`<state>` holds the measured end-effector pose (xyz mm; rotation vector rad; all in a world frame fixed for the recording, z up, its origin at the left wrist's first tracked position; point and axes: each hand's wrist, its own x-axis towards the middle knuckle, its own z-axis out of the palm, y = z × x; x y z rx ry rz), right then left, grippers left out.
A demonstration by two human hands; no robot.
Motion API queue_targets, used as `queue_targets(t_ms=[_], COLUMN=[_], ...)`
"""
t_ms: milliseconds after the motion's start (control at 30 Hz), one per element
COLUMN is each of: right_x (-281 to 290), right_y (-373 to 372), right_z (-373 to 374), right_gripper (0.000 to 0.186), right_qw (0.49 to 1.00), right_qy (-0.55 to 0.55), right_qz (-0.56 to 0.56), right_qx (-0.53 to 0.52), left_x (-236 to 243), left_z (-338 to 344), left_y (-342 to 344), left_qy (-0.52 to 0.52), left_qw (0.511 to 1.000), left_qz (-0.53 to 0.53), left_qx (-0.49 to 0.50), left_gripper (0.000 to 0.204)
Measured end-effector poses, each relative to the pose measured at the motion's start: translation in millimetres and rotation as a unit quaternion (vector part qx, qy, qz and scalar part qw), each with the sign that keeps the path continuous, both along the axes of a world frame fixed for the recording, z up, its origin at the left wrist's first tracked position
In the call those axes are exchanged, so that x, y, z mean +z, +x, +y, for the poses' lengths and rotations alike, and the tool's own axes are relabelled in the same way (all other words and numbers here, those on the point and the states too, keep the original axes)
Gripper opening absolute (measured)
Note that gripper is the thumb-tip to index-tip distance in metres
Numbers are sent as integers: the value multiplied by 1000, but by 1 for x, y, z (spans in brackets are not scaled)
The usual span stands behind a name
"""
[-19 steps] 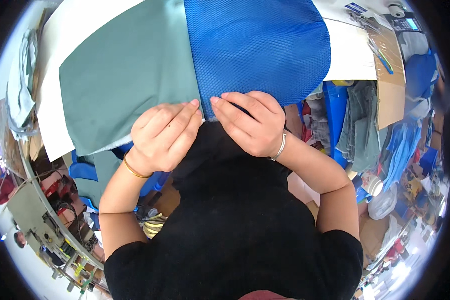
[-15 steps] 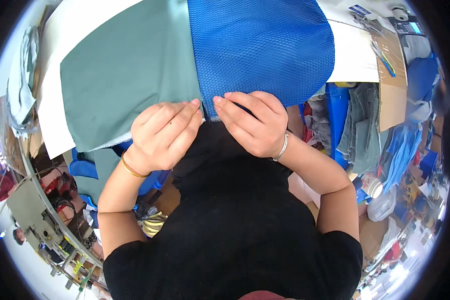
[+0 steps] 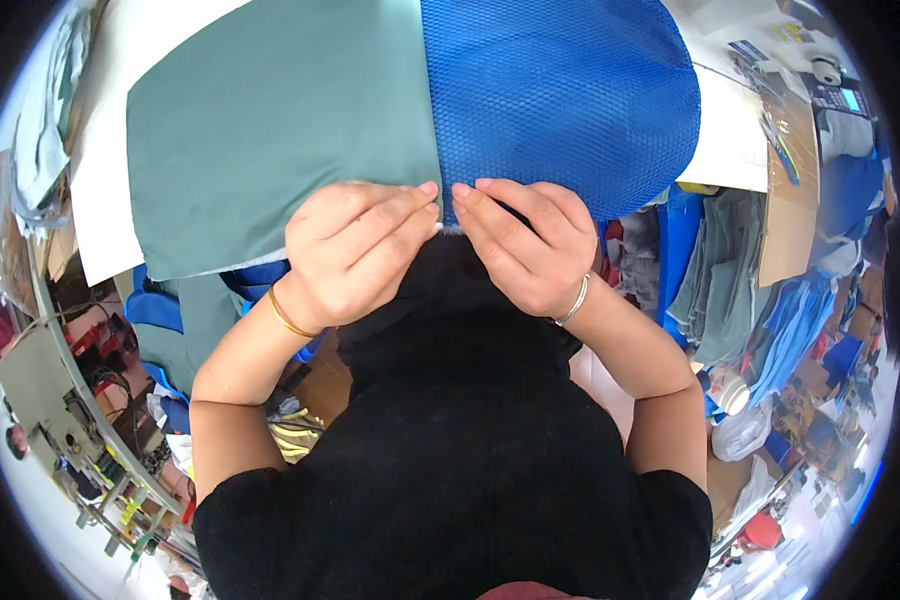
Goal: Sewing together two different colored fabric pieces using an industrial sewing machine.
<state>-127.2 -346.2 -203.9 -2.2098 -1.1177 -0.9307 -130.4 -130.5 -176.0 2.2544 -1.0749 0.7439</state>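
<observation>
Centre frame, fingers pinched narrow: the left hand (image 3: 355, 245) holds the lower edge of the smooth grey-green fabric panel (image 3: 270, 120), upper left; the right hand (image 3: 535, 245) grips the textured blue fabric panel (image 3: 570, 110), upper right, just beside their join. Beneath, the white surface (image 3: 102, 200); right, folded grey-green cloths (image 3: 722, 270).

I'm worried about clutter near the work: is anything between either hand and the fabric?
Nothing visible is. The left hand pinches the green fabric at its near edge, and the right hand the blue mesh. A blue-and-yellow tool lies on cardboard to the right, clear of both.
</observation>
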Motion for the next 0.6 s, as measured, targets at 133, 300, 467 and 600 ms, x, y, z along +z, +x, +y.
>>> queue_targets(t_ms=[133,300,467,600], right_x=[1,-1,1,3], right_y=[0,1,-2,-4], right_z=[-1,-2,0,1], right_gripper=[11,15,17,16], right_qw=[1000,1000,1000,999], right_qy=[-6,-13,-21,-33], right_qz=[7,0,-3,-11], right_qx=[3,5,-2,-2], left_x=[-9,-10,-7,-4], left_z=[-4,-7,-9,-9], left_y=[2,-5,-8,-10], left_qy=[8,51,50,30], left_qw=[998,997,998,999], left_qz=[-56,-64,-29,-2], left_qx=[-1,13,32,31], left_gripper=[18,16,22,23])
